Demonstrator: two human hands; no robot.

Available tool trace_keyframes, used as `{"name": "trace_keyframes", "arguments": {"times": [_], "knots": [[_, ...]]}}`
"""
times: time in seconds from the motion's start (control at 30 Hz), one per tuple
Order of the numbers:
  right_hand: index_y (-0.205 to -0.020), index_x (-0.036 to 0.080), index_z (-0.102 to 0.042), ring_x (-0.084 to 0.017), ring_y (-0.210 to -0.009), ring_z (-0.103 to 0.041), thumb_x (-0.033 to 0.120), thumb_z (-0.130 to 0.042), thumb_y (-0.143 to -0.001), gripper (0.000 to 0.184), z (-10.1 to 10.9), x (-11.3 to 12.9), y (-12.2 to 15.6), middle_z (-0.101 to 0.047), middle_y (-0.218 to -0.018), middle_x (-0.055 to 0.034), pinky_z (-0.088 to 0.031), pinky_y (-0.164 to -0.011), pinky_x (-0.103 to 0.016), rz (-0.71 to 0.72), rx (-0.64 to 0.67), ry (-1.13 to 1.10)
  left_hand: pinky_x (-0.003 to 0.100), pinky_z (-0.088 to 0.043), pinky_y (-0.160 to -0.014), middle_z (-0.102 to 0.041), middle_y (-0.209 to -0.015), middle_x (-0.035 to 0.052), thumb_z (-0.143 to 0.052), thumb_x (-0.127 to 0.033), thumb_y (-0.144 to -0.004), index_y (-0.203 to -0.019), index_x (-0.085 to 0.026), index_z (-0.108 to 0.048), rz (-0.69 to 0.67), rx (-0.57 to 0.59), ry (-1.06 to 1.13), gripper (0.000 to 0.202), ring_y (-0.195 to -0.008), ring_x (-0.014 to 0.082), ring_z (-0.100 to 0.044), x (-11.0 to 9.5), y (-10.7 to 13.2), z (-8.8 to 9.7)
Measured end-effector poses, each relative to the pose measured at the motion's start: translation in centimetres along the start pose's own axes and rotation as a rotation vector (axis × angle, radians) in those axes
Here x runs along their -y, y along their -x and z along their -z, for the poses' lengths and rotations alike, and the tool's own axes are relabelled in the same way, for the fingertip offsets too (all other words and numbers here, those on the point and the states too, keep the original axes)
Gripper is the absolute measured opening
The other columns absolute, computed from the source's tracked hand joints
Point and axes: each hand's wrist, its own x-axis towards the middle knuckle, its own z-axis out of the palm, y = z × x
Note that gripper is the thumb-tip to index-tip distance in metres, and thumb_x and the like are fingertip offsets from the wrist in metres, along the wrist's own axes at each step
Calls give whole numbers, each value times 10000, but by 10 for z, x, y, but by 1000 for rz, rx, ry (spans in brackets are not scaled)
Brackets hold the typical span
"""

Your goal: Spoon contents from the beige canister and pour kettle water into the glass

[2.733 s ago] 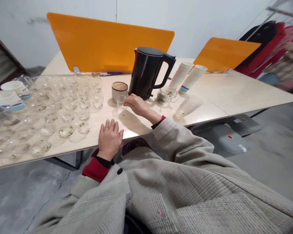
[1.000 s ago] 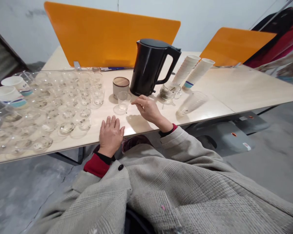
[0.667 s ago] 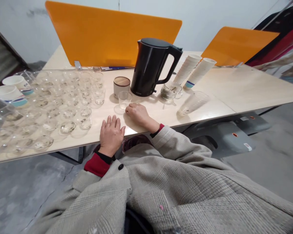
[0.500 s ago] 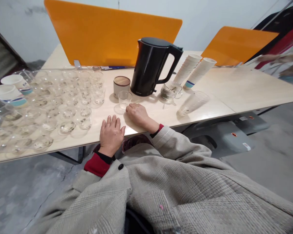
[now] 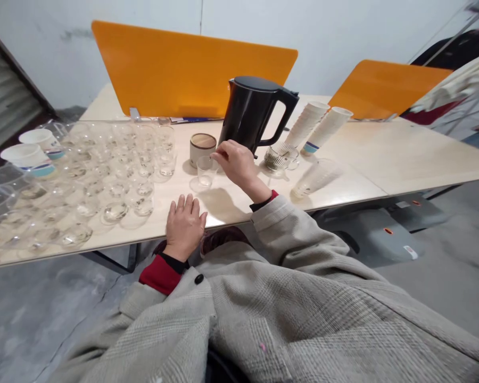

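Palm down, my left hand (image 5: 184, 226) lies flat at the table's front edge with its fingers out and nothing under them that I can see. My right hand (image 5: 237, 164) is raised over the table, fingertips pinched together at the right rim of a small clear plastic cup (image 5: 206, 173). Whether the pinch holds anything or touches the rim, I cannot tell. The cup stands upright on the table. Just behind it is a pale canister (image 5: 202, 154) with a wood-look lid. A black electric kettle (image 5: 247, 114) stands beyond my right hand, which hides part of its base.
Many clear plastic cups (image 5: 115, 210) crowd the left of the table (image 5: 367, 146), with white paper cups (image 5: 32, 154) among them. To the right are a ribbed glass cup (image 5: 278, 158), tilted paper cup stacks (image 5: 325, 130) and a lying clear cup stack (image 5: 315, 178). Orange dividers (image 5: 191, 74) stand behind.
My right hand has lifted off the table beside the clear cup, up to the level of its rim. My left hand stays flat in place. The view has tilted slightly.
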Motion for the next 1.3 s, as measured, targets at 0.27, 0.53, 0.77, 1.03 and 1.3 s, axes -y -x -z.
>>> {"name": "trace_keyframes", "arguments": {"times": [0.27,0.53,0.77,1.03,1.3], "knots": [[-1046,224,-845,-331,-1265,-585,16,-485,-912,437,-5,-3,-9,-704,-1476,-86,-443,-969,-447,96,202,43,615,-421,-1286,-617,-1611,215,-488,-334,-1074,-1478,-102,-667,4,1,17,498,-1544,409,-550,0,0,0],[-913,205,-794,-294,-1180,-608,44,-447,-930,383,-14,3,-11,-765,-1284,-97,-447,-989,-425,75,180,-41,643,-396,-1295,-602,-1615,239,-452,-341,-1081,-1486,-75,-658,2,-7,44,526,-1552,419,-537,0,1,-1],[-959,198,-797,-311,-1179,-590,235,-482,-1025,324,-19,2,-12,-768,-1279,-111,-448,-998,-444,52,189,-46,628,-393,-1304,-596,-1623,232,-460,-338,-1084,-1499,-59,-649,5,12,39,535,-1561,425,-524,0,1,0],[-1054,227,-824,-287,-1280,-602,102,-515,-922,359,-27,-13,-12,-721,-1426,-84,-469,-1110,-463,74,182,-162,636,-390,-1303,-606,-1620,212,-463,-358,-1081,-1484,-110,-666,11,-6,62,514,-1554,408,-538,1,1,-3],[-1231,244,-825,-269,-1287,-692,396,-503,-1083,386,-24,-18,-18,-799,-1323,-70,-468,-1209,-470,-44,79,-426,622,-393,-1307,-607,-1621,210,-474,-341,-1080,-1487,-103,-662,16,9,41,508,-1560,405,-532,0,1,-1]]}}
